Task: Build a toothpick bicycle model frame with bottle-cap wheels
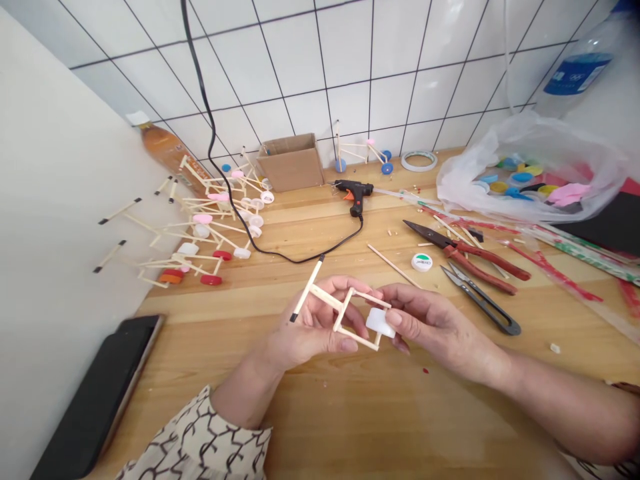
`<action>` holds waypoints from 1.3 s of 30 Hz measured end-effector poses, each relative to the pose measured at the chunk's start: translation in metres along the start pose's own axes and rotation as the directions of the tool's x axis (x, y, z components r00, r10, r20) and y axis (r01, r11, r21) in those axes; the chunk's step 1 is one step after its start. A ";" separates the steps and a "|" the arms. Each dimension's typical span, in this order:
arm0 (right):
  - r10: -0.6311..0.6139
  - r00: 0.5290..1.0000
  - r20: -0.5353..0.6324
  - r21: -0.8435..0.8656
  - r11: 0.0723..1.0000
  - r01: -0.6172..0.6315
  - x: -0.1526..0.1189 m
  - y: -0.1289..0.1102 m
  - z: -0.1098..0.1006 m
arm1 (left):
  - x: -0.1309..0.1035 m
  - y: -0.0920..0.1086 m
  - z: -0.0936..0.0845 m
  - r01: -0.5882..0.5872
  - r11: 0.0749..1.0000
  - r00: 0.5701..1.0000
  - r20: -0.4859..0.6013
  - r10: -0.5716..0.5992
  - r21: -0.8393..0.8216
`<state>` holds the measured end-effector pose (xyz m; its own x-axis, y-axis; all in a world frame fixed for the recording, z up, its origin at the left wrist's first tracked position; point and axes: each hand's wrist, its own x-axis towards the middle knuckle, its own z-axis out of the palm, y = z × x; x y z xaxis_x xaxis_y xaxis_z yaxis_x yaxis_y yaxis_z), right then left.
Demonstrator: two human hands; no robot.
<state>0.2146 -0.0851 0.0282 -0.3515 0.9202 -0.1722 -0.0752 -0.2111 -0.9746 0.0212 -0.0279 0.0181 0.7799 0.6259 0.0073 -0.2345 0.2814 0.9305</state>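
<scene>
A small frame of glued wooden sticks (327, 297), with a black-tipped crossbar at its upper left end, is held above the table by my left hand (305, 327). That hand's thumb and fingers are closed around the frame's sides. My right hand (435, 327) pinches a white plastic cap (380, 321) between thumb and fingers at the frame's right end. The cap touches or nearly touches the end stick; the exact contact is hidden by my fingers. Beyond the hands lie a loose stick (394, 265) and a white bottle cap with a green mark (422, 262).
A black glue gun (354, 193) lies behind, its cord looping left. Several stick models with cap wheels (210, 233) crowd the left. Red-handled pliers (465, 257), thread snips (481, 300) and a plastic bag of caps (530, 180) are on the right. A phone (100, 400) lies front left.
</scene>
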 end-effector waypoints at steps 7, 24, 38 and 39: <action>-0.010 1.000 0.010 0.076 0.997 0.009 -0.001 0.001 -0.001 | 0.000 -0.002 -0.003 -0.028 0.999 0.999 0.038 0.029 -0.046; 0.008 0.996 0.089 0.297 0.954 -0.034 -0.001 0.011 0.001 | -0.003 0.001 0.000 0.006 1.000 0.999 0.053 -0.006 0.002; 0.006 0.983 0.182 0.197 0.979 -0.043 -0.002 -0.001 -0.003 | -0.003 0.001 -0.004 -0.052 0.998 0.996 0.072 0.049 0.031; -0.011 0.980 0.198 0.199 0.980 -0.029 -0.002 -0.002 -0.003 | -0.003 0.000 -0.004 -0.060 0.998 0.996 0.073 0.058 0.025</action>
<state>0.2185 -0.0855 0.0302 -0.5281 0.8392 -0.1295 -0.2494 -0.2991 -0.9210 0.0168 -0.0264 0.0165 0.8051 0.5865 0.0883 -0.2666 0.2248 0.9372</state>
